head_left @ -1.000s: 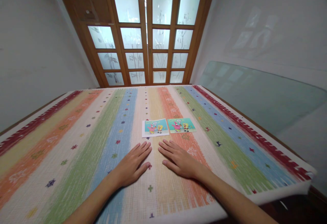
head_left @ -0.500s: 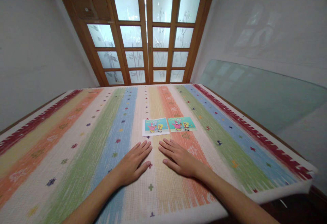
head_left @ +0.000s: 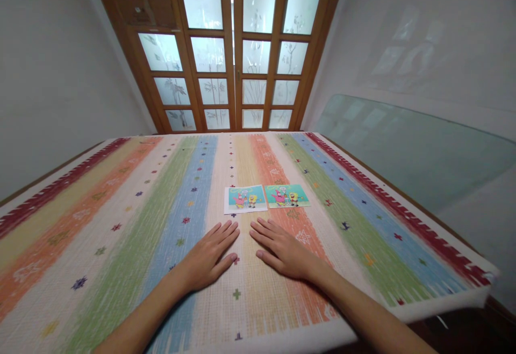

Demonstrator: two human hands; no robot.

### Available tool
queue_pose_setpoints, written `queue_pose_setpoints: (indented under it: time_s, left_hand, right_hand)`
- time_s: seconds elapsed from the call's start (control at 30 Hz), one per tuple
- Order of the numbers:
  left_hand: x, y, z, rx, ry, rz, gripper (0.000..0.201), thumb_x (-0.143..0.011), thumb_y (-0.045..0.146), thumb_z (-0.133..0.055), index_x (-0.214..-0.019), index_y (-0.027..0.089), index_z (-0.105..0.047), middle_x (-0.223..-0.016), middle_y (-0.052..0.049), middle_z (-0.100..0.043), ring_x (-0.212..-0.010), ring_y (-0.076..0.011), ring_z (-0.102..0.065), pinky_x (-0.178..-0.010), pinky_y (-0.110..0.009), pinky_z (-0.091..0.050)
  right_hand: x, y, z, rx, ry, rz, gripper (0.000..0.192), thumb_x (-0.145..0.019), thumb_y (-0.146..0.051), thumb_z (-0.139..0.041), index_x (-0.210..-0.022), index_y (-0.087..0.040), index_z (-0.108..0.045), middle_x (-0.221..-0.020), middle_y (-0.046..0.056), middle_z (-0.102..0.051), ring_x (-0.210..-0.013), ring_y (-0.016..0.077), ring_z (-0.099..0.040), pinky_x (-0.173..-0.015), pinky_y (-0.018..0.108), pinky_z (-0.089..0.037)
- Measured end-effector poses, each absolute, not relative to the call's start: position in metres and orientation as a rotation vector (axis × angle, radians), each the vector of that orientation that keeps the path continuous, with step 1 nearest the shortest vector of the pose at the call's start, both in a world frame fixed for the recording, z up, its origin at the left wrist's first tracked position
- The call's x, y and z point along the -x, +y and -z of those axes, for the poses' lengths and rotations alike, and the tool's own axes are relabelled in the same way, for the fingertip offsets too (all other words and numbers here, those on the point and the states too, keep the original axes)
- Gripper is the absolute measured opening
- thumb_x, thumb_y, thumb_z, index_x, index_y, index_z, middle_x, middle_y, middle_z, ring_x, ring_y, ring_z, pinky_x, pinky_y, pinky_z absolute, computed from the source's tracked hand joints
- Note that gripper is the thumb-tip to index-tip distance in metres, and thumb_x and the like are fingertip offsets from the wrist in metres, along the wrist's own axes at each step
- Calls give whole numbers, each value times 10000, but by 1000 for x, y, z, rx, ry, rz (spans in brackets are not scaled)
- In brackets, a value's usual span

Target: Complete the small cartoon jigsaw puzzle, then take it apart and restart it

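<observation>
Hands lie flat, fingers spread, grasping nothing: left hand (head_left: 207, 260), right hand (head_left: 282, 253). Two cards (head_left: 266, 198) at 12 o'clock; print too small to read.

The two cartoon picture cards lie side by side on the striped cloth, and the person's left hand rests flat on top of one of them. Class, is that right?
Not quite. In the head view the left hand rests flat on the striped cloth, short of the picture cards, touching neither. The cards do lie side by side.
</observation>
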State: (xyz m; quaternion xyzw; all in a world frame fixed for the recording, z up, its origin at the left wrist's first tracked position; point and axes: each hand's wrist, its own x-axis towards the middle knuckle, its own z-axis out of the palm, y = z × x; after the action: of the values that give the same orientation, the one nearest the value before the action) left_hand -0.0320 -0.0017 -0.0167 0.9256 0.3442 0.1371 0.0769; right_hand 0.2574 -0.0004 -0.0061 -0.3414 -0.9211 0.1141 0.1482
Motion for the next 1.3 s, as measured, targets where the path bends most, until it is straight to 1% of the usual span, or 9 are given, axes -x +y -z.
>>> queue_pose_setpoints:
  time_s: [0.2, 0.4, 0.57, 0.93, 1.07, 1.2, 1.3]
  left_hand:
    - [32, -2, 16, -2779, 1024, -435, 629, -1073, 379, -454, -1643, 266, -212, -1659, -88, -315, -1539, -265, -300, -1259, -524, -294]
    - [32, -2, 16, -2766, 1070, -349, 618, -1088, 416, -413, -1647, 268, -195, -1675, -74, -274, -1556, -253, -254, -1274, -508, -263]
    - [32, -2, 17, -2770, 1059, -367, 621, -1090, 415, -405, -1650, 277, -176, -1677, -66, -271, -1556, -251, -256, -1274, -510, -266]
    - [32, -1, 18, -2779, 1072, -342, 609, -1090, 425, -403, -1643, 263, -207, -1677, -71, -270, -1559, -249, -251, -1273, -508, -264]
    - [33, -1, 18, -2776, 1073, -346, 608, -1088, 422, -403, -1642, 258, -212, -1674, -73, -282, -1558, -249, -254, -1271, -513, -269]
    - [33, -1, 18, -2774, 1065, -363, 611, -1086, 420, -410, -1642, 263, -212, -1670, -70, -296, -1555, -251, -262, -1269, -514, -276]
    - [32, -1, 17, -2777, 1062, -364, 606, -1089, 417, -404, -1642, 261, -212, -1671, -70, -292, -1555, -249, -262, -1267, -511, -280]
  right_hand:
    - [-258, 0, 6, 986, -2645, -350, 533, -1059, -369, -466, -1564, -199, -446, -1621, 103, -416, -1538, 281, -314, -1266, 534, -274]
    - [-257, 0, 4, 1000, -2658, -361, 537, -1055, -359, -467, -1559, -175, -451, -1617, 106, -423, -1535, 288, -319, -1265, 534, -275]
    - [-258, 0, 6, 1002, -2650, -370, 538, -1054, -362, -472, -1562, -184, -448, -1619, 102, -420, -1536, 286, -317, -1263, 539, -279]
    - [-258, 0, 7, 1001, -2658, -363, 538, -1059, -371, -463, -1556, -165, -454, -1626, 109, -406, -1539, 287, -312, -1265, 534, -273]
    - [-259, 0, 7, 993, -2647, -364, 533, -1061, -369, -459, -1560, -183, -450, -1625, 106, -406, -1539, 280, -313, -1262, 535, -280]
    - [-258, 0, 6, 995, -2661, -359, 532, -1060, -365, -459, -1549, -156, -463, -1623, 122, -407, -1537, 287, -316, -1261, 539, -280]
    - [-258, 0, 5, 1002, -2662, -357, 530, -1057, -366, -464, -1546, -163, -468, -1622, 120, -409, -1535, 290, -319, -1261, 542, -278]
